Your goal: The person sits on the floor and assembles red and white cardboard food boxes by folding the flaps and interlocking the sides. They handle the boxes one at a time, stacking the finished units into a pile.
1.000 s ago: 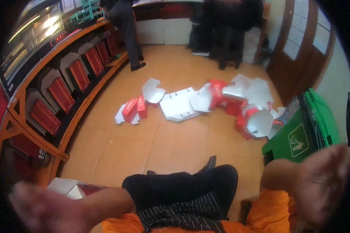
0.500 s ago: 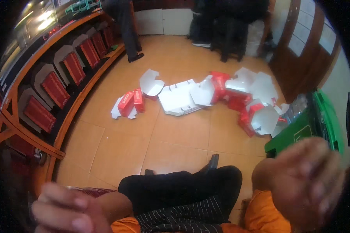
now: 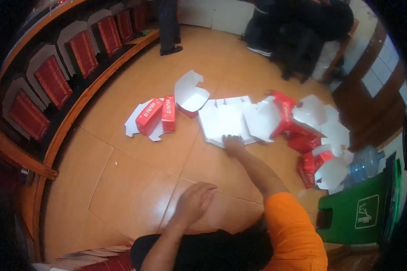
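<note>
My right hand (image 3: pixel 233 145) reaches out to the near edge of a stack of flat white cardboard box blanks (image 3: pixel 224 119) on the floor. Its fingers rest on the top sheet, slightly apart. Lower and to the left, my left hand (image 3: pixel 196 202) hangs in the air over the floor, fingers loosely bent, holding nothing. Left of the stack, an open box (image 3: pixel 192 92) shows its white inside, with a red folded box (image 3: pixel 149 118) and a narrower red box (image 3: pixel 168 115) beyond. A white opened box (image 3: pixel 262 119) overlaps the stack's right side.
More red and white boxes (image 3: pixel 305 137) lie heaped at the right, near a clear plastic bottle (image 3: pixel 364 165) and a green bin (image 3: pixel 350 217). A wooden shelf (image 3: pixel 99 77) with red boxes runs along the left. People's legs (image 3: pixel 168 27) stand at the back.
My right hand has come down from the near right to the stack. My left hand has moved right and forward from the lower left. The view has shifted.
</note>
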The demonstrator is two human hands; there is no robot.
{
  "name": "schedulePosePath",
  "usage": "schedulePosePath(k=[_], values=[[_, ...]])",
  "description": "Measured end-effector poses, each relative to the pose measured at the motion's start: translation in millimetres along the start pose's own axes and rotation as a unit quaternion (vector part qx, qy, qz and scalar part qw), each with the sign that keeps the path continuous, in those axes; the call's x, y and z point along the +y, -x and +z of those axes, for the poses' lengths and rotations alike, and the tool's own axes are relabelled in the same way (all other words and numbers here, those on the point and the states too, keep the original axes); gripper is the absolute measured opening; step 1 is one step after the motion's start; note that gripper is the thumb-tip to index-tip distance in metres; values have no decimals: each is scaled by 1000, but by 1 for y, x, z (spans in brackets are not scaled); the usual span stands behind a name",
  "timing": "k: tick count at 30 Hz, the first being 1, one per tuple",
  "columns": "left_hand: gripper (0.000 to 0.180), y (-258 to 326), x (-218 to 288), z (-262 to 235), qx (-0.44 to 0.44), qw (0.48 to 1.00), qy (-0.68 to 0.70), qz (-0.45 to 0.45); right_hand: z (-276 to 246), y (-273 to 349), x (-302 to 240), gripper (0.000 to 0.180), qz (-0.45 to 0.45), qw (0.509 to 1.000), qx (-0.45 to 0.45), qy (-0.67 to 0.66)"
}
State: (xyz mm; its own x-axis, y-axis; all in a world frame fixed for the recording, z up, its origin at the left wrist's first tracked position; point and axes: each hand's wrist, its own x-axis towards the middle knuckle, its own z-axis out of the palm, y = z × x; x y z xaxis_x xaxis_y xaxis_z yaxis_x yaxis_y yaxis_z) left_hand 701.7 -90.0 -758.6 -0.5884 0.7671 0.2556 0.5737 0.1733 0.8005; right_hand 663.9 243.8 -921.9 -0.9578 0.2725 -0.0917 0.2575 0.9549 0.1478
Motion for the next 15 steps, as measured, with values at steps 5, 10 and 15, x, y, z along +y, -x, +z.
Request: schedulePosePath(k=[5, 10, 15], values=[[17, -1, -17, 12, -2, 1000, 9, 3, 5, -8, -12, 26, -26, 998, -9, -54], [19, -5, -8, 5, 14, 1000, 0, -20, 9, 31, -97, 19, -123, 985, -8, -119], [20, 8, -18, -7, 66, 994, 19, -89, 15, 48, -188, 15, -222, 952, -37, -208]])
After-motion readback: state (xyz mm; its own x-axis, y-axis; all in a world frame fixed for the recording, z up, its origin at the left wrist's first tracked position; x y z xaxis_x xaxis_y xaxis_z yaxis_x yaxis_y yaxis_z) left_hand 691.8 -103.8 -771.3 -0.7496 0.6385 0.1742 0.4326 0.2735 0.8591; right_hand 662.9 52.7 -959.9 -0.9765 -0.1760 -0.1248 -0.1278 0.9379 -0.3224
